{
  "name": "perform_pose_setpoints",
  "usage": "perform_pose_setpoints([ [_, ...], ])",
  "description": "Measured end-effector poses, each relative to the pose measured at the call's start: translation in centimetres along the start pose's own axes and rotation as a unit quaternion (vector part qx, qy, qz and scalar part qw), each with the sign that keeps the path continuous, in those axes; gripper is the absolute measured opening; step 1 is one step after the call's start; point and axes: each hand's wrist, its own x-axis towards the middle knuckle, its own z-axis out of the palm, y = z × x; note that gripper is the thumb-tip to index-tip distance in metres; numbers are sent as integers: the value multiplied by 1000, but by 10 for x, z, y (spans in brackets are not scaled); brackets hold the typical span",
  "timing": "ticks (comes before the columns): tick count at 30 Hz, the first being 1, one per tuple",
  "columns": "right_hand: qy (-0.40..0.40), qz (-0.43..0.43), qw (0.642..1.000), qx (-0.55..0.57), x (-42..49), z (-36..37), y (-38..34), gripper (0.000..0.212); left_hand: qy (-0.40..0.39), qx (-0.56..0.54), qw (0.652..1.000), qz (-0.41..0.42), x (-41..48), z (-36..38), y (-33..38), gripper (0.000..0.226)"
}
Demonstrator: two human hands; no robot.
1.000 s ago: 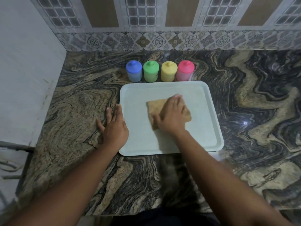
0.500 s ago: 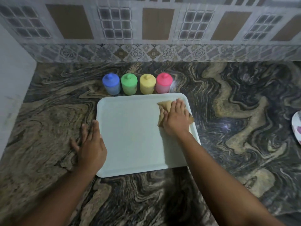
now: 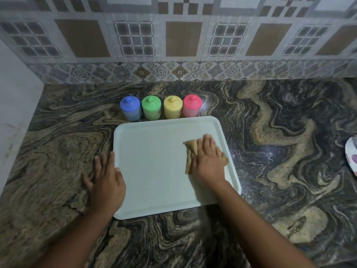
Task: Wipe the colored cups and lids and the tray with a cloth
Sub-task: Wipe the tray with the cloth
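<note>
Nothing readable is showing: no text, label, brand or number is appearing on the tray (image 3: pixel 154 161), the cups (image 3: pixel 151 107) behind it, or the cloth (image 3: pixel 191 149) on it.

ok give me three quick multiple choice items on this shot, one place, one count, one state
1. Where does the cloth lie? A) on the tray's right side B) on the floor C) in a sink
2. How many lidded cups stand behind the tray? A) three B) four C) five
3. The left hand is: A) gripping a cup B) flat, fingers straight, at the tray's left edge C) holding the cloth
Answers: 1 A, the right hand presses it there; 2 B, blue, green, yellow, pink; 3 B, it holds nothing.
</note>
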Motion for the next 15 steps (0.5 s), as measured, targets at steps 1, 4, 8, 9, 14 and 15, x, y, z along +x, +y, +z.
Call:
perform_pose_setpoints([
  [1, 0, 33, 999, 3, 13, 2, -11, 65, -2, 0, 1000, -1, 1, 0, 0, 55],
  [4, -18, 53, 998, 6, 48, 11, -60, 65, -5, -6, 1000, -2, 2, -1, 0, 53],
  [8, -55, -116, 991, -34, 48, 33, -121, 65, -3, -14, 1000, -2, 0, -6, 1, 51],
  [9, -70, -174, 982, -28, 35, 36, -129, 65, -6, -18, 1000, -3, 0, -7, 0, 51],
  [14, -88, -305, 948, 6, -29, 44, -92, 60, -16, -30, 999, 3, 0, -15, -2, 49],
  [15, -65, -279, 958, -6, -31, 43, -82, 59, -16, -31, 999, 5, -1, -17, -1, 50],
])
